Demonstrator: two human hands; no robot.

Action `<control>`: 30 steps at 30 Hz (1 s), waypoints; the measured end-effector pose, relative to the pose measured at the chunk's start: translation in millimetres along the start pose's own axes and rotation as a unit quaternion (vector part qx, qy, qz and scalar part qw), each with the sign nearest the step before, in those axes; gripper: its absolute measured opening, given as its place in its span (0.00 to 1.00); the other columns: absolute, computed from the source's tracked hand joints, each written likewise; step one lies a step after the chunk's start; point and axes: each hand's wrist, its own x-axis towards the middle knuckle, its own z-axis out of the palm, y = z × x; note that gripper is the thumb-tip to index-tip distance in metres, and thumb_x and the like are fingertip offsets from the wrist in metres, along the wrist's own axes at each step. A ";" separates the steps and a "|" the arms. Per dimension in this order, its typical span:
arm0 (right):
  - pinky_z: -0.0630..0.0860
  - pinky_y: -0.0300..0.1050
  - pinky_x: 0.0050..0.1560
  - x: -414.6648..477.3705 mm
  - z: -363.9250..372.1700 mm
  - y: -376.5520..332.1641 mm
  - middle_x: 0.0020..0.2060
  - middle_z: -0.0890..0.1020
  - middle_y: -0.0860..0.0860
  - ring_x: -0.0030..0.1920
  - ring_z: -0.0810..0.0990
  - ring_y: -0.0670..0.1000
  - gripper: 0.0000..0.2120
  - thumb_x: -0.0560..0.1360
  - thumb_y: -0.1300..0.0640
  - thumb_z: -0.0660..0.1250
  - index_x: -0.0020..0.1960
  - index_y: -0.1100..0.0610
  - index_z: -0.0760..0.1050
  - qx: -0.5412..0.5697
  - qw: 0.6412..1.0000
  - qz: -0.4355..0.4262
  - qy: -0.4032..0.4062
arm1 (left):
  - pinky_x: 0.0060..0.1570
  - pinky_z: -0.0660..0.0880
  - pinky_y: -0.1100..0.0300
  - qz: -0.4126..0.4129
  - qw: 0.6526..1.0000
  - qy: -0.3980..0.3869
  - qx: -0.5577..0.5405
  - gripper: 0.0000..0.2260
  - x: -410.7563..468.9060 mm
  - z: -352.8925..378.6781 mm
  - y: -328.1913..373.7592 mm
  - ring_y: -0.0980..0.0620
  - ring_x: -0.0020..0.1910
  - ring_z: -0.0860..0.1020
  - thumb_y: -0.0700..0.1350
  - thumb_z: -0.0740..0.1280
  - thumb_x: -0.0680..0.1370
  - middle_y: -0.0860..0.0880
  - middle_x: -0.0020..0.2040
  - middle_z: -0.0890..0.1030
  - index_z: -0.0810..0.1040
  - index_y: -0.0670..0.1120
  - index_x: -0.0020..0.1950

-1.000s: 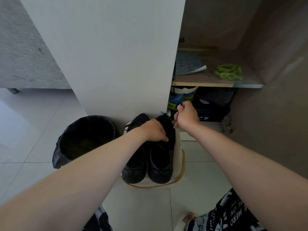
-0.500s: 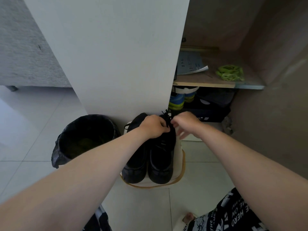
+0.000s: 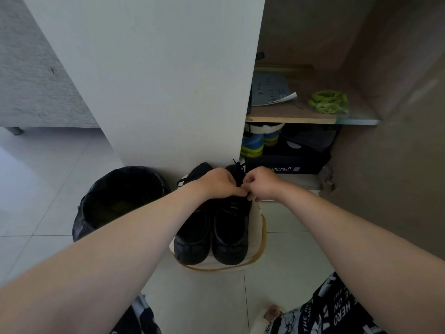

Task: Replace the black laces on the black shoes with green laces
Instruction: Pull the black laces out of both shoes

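Left hand [image 3: 218,183] and right hand [image 3: 261,184] meet knuckle to knuckle, fingers curled — the left grips the top of one of the black shoes [image 3: 228,232], the right pinches its black laces [image 3: 238,163]. Both shoes stand on a white stool [image 3: 263,237]. Unlacing seems under way; next, draw the lace free of each eyelet. Green laces [image 3: 328,102] wait coiled on the shelf [image 3: 289,119] beyond — untouched.

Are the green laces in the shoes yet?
Not yet. The green laces lie bundled on the shelf, apart from the black shoes.
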 end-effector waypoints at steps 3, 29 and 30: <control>0.82 0.53 0.45 1.4 -0.2 -0.3 0.41 0.85 0.56 0.42 0.87 0.55 0.09 0.81 0.59 0.66 0.43 0.61 0.78 0.022 1.000 0.003 0.006 | 0.45 0.73 0.62 0.007 0.999 -0.042 0.013 0.13 -2.4 0.7 2.2 0.55 0.42 0.79 0.53 0.75 0.71 0.52 0.40 0.82 0.86 0.46 0.49; 0.84 0.51 0.36 -10.3 -31.0 -3.5 0.47 0.85 0.58 0.35 0.83 0.55 0.08 0.82 0.57 0.65 0.58 0.61 0.76 0.254 0.960 0.087 0.082 | 0.30 0.75 0.63 -0.046 0.995 0.020 -0.086 0.06 0.1 3.3 4.2 0.52 0.30 0.76 0.42 0.70 0.76 0.46 0.40 0.83 0.84 0.42 0.49; 0.83 0.50 0.36 -9.7 -31.7 -3.6 0.49 0.84 0.56 0.36 0.84 0.55 0.11 0.82 0.57 0.65 0.63 0.59 0.75 0.261 0.957 0.072 0.104 | 0.31 0.76 0.62 -0.043 0.994 0.046 -0.084 0.04 2.2 -0.5 1.5 0.50 0.31 0.78 0.41 0.69 0.76 0.46 0.41 0.84 0.83 0.44 0.49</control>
